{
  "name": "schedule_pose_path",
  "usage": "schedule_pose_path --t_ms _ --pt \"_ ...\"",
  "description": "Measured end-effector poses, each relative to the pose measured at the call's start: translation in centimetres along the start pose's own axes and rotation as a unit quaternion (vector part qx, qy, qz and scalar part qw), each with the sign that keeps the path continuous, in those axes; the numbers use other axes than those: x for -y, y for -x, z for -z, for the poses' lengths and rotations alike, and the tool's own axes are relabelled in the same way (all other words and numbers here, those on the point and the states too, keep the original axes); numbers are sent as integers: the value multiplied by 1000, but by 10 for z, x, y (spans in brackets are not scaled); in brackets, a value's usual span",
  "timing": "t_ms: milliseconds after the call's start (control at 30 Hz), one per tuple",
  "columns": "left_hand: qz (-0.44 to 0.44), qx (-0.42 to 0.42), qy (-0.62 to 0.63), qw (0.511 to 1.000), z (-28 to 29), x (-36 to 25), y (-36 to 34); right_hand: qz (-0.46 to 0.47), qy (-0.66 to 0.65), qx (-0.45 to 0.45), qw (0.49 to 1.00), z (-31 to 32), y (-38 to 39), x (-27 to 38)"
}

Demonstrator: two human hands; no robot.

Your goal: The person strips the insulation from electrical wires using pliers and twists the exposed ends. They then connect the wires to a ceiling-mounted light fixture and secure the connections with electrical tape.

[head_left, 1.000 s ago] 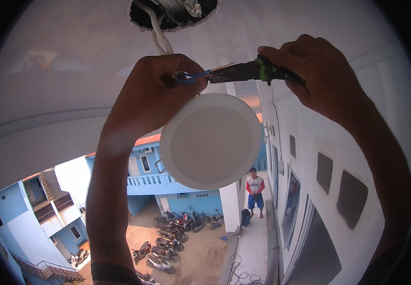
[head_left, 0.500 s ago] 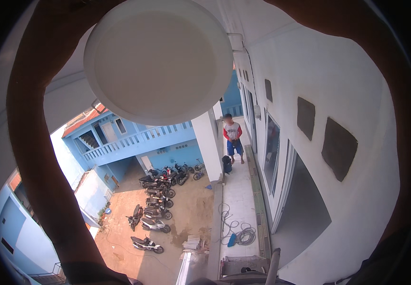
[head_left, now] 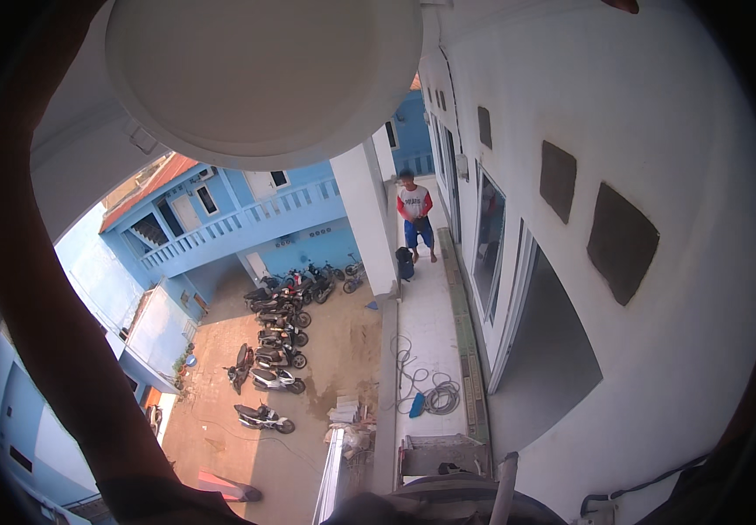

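Observation:
A large round off-white disc [head_left: 264, 74] with a raised rim fills the top of the view, above and close to me. A small wire loop [head_left: 143, 140] juts from its lower left edge; what kind of thing it is I cannot tell. My left forearm [head_left: 54, 324] rises along the left side to the top edge, left of the disc, and its hand is out of view. Only a sliver of my right hand [head_left: 620, 4] shows at the top right, apart from the disc and near the white wall. Its fingers and anything in them are hidden.
Below me runs a white-tiled walkway [head_left: 421, 315] with a coiled hose [head_left: 441, 395] and blue brush-like piece [head_left: 417, 404]. A person [head_left: 414, 214] stands at its far end. A white wall [head_left: 675, 350] with dark openings bounds the right. Several parked motorbikes [head_left: 282, 337] stand in the courtyard.
The disc has shifted up and left in view, along with the whole scene. My left arm sits farther left. My right arm has mostly left the top right. A red-and-dark shape appears at the lower left.

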State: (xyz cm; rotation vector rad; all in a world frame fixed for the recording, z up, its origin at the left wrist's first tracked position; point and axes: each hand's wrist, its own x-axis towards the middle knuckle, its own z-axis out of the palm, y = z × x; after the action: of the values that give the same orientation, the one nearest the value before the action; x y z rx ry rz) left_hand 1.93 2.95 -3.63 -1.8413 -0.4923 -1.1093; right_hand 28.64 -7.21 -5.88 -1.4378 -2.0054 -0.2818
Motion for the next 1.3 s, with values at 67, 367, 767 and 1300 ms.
schedule_pose_path --t_ms 67,367,767,1300 --pt "-5 -9 -18 1000 0 0 1 35 11 51 998 10 -16 -15" --pt "-36 26 -95 995 20 20 10 104 166 -105 975 -20 8 -5" --pt "-42 -119 -78 989 31 -23 11 14 247 -215 945 2 29 -52" --pt "-19 -51 -76 996 5 -42 -20 18 -15 -180 983 -37 116 -129"
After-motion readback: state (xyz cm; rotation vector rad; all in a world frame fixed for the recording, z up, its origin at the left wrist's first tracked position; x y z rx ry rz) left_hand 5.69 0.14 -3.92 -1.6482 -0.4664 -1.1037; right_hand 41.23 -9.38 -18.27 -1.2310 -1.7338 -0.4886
